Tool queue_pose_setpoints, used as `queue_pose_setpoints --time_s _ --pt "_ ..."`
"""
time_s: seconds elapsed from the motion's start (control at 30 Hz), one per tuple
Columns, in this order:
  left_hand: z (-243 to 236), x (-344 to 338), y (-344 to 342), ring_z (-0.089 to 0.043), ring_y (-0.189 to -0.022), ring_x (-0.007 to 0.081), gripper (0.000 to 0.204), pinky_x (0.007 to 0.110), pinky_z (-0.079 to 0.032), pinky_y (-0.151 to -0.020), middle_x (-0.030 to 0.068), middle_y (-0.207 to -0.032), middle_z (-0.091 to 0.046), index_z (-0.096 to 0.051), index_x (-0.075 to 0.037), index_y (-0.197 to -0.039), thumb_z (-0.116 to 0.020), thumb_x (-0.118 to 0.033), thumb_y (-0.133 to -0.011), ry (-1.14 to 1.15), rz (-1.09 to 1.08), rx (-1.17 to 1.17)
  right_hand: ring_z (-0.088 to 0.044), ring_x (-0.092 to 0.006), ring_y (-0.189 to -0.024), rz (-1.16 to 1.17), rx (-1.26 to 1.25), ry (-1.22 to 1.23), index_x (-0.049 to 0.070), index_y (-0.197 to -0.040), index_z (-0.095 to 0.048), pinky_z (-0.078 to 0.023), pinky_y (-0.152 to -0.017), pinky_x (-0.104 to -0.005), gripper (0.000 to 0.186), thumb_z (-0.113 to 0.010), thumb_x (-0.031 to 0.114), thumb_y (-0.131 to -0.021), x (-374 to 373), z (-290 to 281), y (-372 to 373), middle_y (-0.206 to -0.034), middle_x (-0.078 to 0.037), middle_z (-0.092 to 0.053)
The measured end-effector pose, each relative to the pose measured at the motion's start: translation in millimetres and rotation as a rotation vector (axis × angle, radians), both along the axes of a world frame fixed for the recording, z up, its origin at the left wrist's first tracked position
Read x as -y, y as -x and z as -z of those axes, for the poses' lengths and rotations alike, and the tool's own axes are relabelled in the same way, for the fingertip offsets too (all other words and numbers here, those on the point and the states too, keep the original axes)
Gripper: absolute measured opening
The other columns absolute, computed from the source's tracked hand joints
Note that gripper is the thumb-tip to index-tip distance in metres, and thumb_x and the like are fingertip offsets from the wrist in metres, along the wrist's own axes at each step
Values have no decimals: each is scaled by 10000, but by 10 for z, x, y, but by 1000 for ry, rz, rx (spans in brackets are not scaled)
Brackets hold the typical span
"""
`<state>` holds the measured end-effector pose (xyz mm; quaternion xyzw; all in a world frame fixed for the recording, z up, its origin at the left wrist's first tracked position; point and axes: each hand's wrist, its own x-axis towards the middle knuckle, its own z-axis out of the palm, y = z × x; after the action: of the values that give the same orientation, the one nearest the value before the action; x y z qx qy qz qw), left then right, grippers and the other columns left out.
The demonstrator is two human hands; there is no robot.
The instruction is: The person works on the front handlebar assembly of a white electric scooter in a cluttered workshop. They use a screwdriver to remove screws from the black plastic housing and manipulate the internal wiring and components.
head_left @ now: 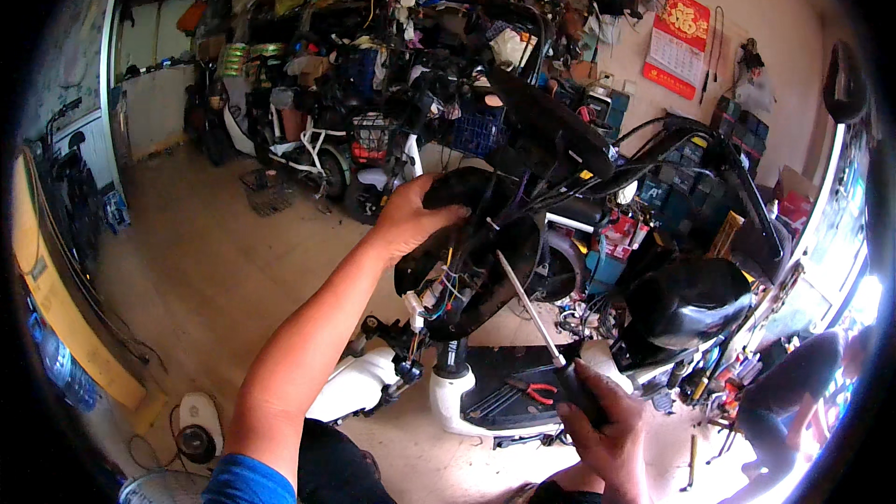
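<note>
My left hand point(417, 217) grips the upper edge of a black plastic scooter cover point(459, 189), fingers wrapped over it. Wires and connectors point(439, 291) hang out of the open side of this front section. In my right hand point(611, 425) is a screwdriver point(530, 306), held by its dark handle. Its long metal shaft slants up and left, with the tip close to the black cover; whether it touches, I cannot tell. Below, pliers with red handles point(530, 390) lie beside other dark tools on the scooter's black footboard point(476, 364).
Black handlebars and cables point(644, 163) arch over the right side, near a black seat point(691, 299). Parked scooters point(313, 154) and piled parts line the back. A yellow board point(70, 308) leans at left. Another person point(793, 392) bends down at lower right.
</note>
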<state>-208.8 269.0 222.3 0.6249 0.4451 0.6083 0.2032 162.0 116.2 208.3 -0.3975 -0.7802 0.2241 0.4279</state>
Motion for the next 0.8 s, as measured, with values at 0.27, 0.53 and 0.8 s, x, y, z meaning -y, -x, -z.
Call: queue_pose_setpoints --time_s 0.27,0.53,0.8 --pt "-83 81 -89 -653 -1096 167 533 327 -510 -983 85 -1204 -715 -614 -12 -1335 -805 -177 -866 38 -13 -21 -753 -280 -870 121 -77 -6 -39 -1262 -655 -587 -785 -365 417 -737 30 -859 112 -98 439 -1024 -231 -741" --pt "25 78 65 -657 -1070 219 399 359 -501 -969 151 -1154 -717 -634 20 -1226 -708 -153 -874 -72 54 11 -754 -376 -907 157 136 -206 -6 -1164 -693 -617 -806 -451 383 -778 102 -806 147 -165 355 -1042 -219 -725" --pt "160 -97 35 -705 -1056 332 353 404 -513 -927 238 -1112 -724 -636 53 -1199 -694 -131 -903 -201 -197 -101 -734 -279 -996 243 211 -206 11 -1206 -715 -575 -857 -356 266 -646 78 -958 145 -414 706 -1104 -188 -744"
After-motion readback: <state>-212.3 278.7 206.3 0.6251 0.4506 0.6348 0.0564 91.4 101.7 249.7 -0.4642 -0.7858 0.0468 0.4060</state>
